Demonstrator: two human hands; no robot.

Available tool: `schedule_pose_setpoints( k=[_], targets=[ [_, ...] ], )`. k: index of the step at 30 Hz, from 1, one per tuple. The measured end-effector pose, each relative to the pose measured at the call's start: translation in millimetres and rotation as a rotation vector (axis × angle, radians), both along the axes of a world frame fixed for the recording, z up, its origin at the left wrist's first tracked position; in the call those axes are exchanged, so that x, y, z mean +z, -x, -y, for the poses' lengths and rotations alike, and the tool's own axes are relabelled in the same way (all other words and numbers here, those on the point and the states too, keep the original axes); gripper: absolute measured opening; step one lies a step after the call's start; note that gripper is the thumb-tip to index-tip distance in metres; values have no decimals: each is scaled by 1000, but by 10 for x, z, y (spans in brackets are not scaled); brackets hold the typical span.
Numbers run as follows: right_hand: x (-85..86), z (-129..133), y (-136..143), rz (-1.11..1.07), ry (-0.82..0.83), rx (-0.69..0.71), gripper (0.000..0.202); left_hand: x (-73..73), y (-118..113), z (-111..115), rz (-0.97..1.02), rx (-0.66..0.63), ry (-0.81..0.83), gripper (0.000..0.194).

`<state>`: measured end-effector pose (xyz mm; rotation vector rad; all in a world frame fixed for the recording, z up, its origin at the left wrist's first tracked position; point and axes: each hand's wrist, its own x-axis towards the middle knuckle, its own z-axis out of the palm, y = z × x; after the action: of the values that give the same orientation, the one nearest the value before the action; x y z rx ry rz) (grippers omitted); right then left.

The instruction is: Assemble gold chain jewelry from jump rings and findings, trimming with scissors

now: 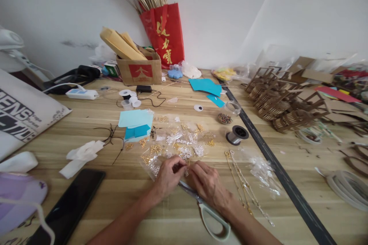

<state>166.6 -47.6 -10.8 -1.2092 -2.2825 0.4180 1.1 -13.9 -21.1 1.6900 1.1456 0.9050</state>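
— What are the hands doing?

— Both rest on the table (120, 195) near its front edge, fingertips meeting. The left hand (168, 176) is curled, pinching a small gold piece (187, 168); the right hand (207, 184) is closed too, its fingers at the same piece. What the piece is, I can't tell; it's too small.

— And the scissors?

— The scissors (211, 218) lie flat under the right wrist, pale handle toward the front edge, blades running in under the hands.

— What's around them?

— Just beyond the fingers, clear bags of charms (175, 143), gold and white, spread toward the table's middle. Gold chains (244, 187) lie just right of the right hand, beside a crumpled bag (263, 170). A wire spool (237, 134) stands farther back on the right. A phone (69, 208) lies by the front left corner, with a tissue (82, 157) behind it.
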Motion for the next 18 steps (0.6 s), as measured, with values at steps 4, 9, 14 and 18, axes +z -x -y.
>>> schedule_pose_setpoints(
  k=[4, 9, 14, 18],
  targets=[
    [-5, -14, -1, -92, 32, -29, 16, 23, 3, 0, 8, -28, 14, 8],
    [-6, -21, 13, -213, 134, -52, 17, 8, 7, -3, 5, -29, -20, 9],
    [13, -34, 32, -362, 202, -68, 17, -47, 11, -5, 17, -18, -106, 10],
    [4, -50, 33, -442, 297, -105, 18, -89, 19, -12, 25, -35, -237, 12]
  ],
)
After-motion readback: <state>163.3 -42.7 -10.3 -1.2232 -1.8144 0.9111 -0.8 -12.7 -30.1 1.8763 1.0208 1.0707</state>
